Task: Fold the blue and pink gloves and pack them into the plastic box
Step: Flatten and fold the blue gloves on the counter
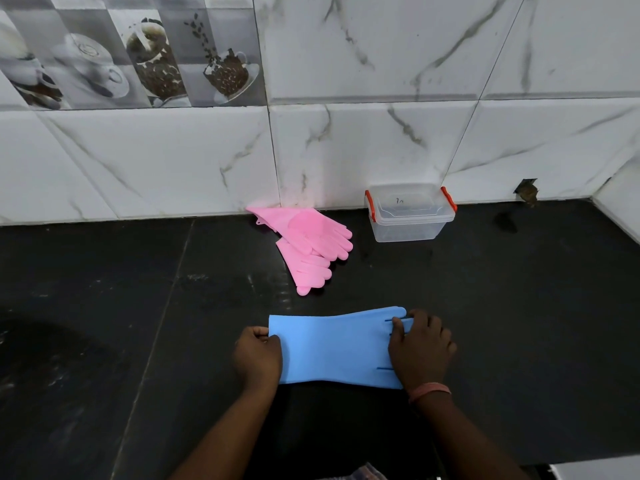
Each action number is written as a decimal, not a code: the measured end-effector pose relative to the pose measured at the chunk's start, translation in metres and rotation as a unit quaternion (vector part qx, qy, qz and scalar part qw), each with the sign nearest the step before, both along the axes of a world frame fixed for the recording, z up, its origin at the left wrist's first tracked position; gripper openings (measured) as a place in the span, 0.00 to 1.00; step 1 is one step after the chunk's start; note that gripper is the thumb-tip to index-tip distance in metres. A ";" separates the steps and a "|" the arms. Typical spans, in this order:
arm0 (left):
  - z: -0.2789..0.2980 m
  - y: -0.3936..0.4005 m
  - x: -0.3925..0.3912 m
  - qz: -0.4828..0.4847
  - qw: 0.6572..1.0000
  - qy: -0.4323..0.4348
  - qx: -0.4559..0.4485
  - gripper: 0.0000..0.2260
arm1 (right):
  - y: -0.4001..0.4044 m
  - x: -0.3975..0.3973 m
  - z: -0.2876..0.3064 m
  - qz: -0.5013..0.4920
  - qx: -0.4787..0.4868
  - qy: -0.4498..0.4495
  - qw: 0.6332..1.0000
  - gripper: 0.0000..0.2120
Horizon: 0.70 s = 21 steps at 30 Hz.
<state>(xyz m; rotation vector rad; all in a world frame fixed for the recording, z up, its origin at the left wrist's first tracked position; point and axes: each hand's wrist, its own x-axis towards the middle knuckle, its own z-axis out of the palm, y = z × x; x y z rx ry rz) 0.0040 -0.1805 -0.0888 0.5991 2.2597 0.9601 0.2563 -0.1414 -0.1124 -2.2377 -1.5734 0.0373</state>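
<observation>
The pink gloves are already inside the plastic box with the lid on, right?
No. The pink gloves lie on the counter left of the box, not inside. The head view shows it; the lid is on.

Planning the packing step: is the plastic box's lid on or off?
On. The clear lid sits on the plastic box, with both orange latches at its ends.
</observation>
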 end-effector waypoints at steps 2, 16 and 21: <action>0.001 0.000 -0.003 -0.006 1.000 0.007 -0.011 0.06 | -0.001 -0.001 -0.002 -0.005 -0.008 -0.009 1.000 0.16; 0.003 -0.002 -0.005 -0.083 0.990 0.112 -0.031 0.12 | -0.001 -0.009 0.009 0.018 -0.034 -0.073 0.997 0.16; -0.003 0.004 0.020 -0.284 0.901 0.309 0.113 0.19 | 0.002 -0.033 0.005 0.152 0.006 -0.072 0.986 0.24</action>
